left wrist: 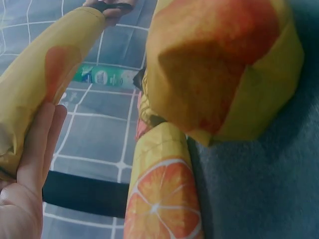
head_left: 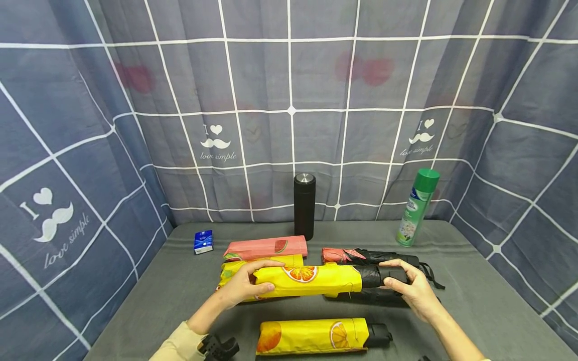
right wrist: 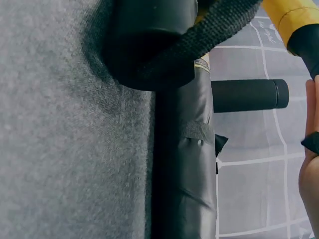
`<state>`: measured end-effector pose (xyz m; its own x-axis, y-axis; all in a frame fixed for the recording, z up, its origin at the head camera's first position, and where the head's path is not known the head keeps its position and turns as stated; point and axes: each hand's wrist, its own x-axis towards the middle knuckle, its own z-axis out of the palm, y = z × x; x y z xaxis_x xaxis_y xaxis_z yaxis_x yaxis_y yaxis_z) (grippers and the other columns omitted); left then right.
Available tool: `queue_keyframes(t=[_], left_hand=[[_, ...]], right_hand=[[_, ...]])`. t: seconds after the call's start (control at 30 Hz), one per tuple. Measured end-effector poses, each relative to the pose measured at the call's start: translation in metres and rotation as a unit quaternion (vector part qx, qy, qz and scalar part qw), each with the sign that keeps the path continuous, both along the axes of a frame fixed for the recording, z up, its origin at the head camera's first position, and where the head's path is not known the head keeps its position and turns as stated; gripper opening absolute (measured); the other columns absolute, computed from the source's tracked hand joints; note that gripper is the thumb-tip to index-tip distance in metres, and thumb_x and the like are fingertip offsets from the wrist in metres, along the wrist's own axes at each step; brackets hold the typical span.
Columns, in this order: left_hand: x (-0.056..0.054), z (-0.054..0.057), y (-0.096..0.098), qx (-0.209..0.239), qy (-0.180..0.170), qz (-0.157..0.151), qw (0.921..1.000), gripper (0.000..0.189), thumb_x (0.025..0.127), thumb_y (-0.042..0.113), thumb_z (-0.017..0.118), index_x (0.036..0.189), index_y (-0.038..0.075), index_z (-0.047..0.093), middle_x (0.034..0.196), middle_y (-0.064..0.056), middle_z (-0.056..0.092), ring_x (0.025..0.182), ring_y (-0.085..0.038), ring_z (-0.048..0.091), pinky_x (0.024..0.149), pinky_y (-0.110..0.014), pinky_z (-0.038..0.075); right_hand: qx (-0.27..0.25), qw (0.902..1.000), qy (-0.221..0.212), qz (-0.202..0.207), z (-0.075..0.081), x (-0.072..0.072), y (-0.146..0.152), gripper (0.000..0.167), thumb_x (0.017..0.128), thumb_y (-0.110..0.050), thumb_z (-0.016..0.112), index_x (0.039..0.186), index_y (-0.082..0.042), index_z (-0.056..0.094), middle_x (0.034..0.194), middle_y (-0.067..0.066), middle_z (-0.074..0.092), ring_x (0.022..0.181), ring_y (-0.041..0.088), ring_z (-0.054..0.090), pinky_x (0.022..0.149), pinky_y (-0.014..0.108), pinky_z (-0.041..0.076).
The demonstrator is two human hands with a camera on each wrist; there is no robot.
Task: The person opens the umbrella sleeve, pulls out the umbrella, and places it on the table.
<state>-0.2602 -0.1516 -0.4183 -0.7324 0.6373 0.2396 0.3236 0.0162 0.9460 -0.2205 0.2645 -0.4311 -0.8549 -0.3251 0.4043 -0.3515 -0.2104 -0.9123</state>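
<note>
The left hand point(head_left: 241, 286) grips the sleeve end of a yellow umbrella point(head_left: 316, 279), fingers over the top and thumb in front. The right hand point(head_left: 413, 291) pinches its black handle point(head_left: 392, 275) between fingers and thumb. The umbrella is held level above the counter point(head_left: 189, 286); its sleeve bears a printed orange slice, and no lettering can be read on it.

Nearer the person lies a second yellow umbrella point(head_left: 311, 337), also with orange prints. Behind the held one, partly hidden, are another yellow umbrella point(head_left: 232, 271), a pink umbrella point(head_left: 264, 247) with a watermelon slice, and a red-and-black umbrella point(head_left: 345, 255).

The curtain point(head_left: 257, 75) reads "I", a heart, then "love simple" under a white moustache, printed three times. A green spray can point(head_left: 414, 210) carries a blue-and-white label too small to read; the lettering on a blue pack point(head_left: 203, 240) is likewise illegible. A black flask point(head_left: 304, 208) stands upright near the curtain.
</note>
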Motion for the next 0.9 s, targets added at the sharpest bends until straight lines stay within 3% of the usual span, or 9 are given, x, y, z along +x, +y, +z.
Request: queue_keyframes(t=[0.07, 0.27, 0.57, 0.8, 0.9], left_hand=[[-0.001, 0.0, -0.003, -0.008, 0.008, 0.006, 0.9999, 0.043, 0.09, 0.013, 0.064, 0.132, 0.008, 0.054, 0.121, -0.014, 0.055, 0.085, -0.016, 0.056, 0.067, -0.024, 0.049], [-0.002, -0.001, -0.009, -0.045, 0.051, 0.038, 0.9969, 0.042, 0.09, 0.016, 0.066, 0.131, 0.013, 0.056, 0.125, -0.009, 0.055, 0.062, -0.012, 0.04, 0.053, -0.02, 0.034], [-0.001, 0.0, -0.019, -0.055, 0.074, 0.054, 0.9943, 0.04, 0.09, 0.013, 0.064, 0.129, 0.014, 0.059, 0.127, -0.004, 0.057, 0.055, -0.015, 0.033, 0.05, -0.023, 0.03], [0.002, -0.001, -0.027, -0.033, 0.077, 0.037, 0.9958, 0.038, 0.091, 0.007, 0.062, 0.129, 0.005, 0.057, 0.128, -0.018, 0.054, 0.063, -0.01, 0.035, 0.051, -0.025, 0.029], [0.003, -0.001, -0.033, -0.012, 0.085, 0.029, 0.9959, 0.038, 0.091, 0.002, 0.06, 0.129, 0.0, 0.055, 0.128, -0.021, 0.054, 0.057, -0.011, 0.032, 0.046, -0.027, 0.028]], right_hand=[[-0.025, 0.9996, -0.006, 0.007, 0.0, 0.001, 0.003, 0.038, 0.091, 0.014, 0.043, 0.122, -0.003, 0.055, 0.116, 0.009, 0.059, 0.092, 0.031, 0.065, 0.079, 0.042, 0.052], [-0.043, 0.9985, -0.034, -0.008, 0.0, 0.005, 0.009, 0.038, 0.092, 0.011, 0.043, 0.121, -0.008, 0.058, 0.114, 0.01, 0.061, 0.091, 0.03, 0.066, 0.08, 0.043, 0.051], [-0.078, 0.9969, 0.004, 0.014, 0.001, 0.01, 0.017, 0.043, 0.09, 0.018, 0.039, 0.122, -0.004, 0.056, 0.123, 0.008, 0.055, 0.096, 0.024, 0.064, 0.081, 0.038, 0.052], [-0.118, 0.9899, 0.004, 0.079, -0.001, 0.011, 0.024, 0.049, 0.087, 0.023, 0.033, 0.125, -0.001, 0.052, 0.124, 0.01, 0.057, 0.102, 0.023, 0.061, 0.081, 0.036, 0.052], [-0.118, 0.9891, 0.011, 0.087, -0.002, 0.012, 0.028, 0.05, 0.087, 0.024, 0.032, 0.126, -0.002, 0.052, 0.125, 0.01, 0.057, 0.102, 0.021, 0.061, 0.08, 0.033, 0.052]])
